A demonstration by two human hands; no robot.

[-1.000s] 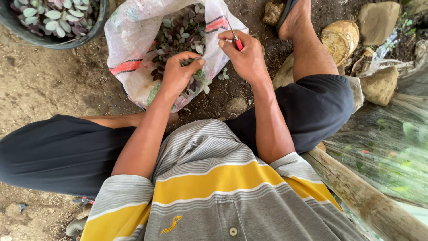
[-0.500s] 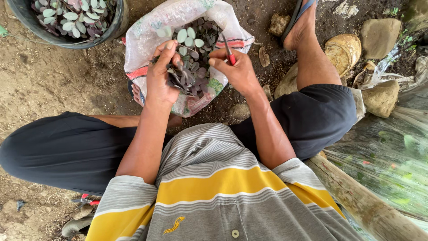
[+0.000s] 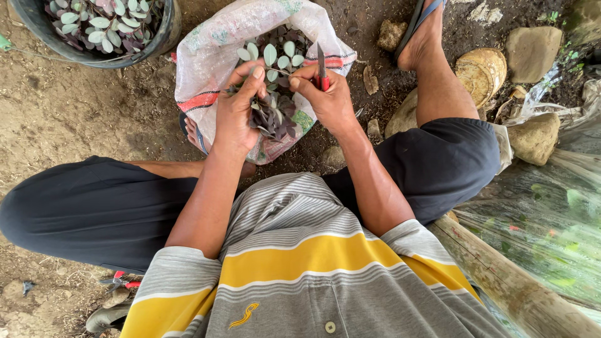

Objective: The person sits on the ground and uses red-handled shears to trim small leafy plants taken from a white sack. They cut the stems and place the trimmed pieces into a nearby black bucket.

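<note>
Both hands (image 3: 236, 116) (image 3: 328, 100) raised together, fingers curled closed.

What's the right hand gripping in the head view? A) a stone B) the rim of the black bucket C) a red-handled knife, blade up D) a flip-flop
C: the right hand is closed around a small red-handled knife, its blade pointing up beside the leafy sprig that the left hand pinches over the white sack.
</note>
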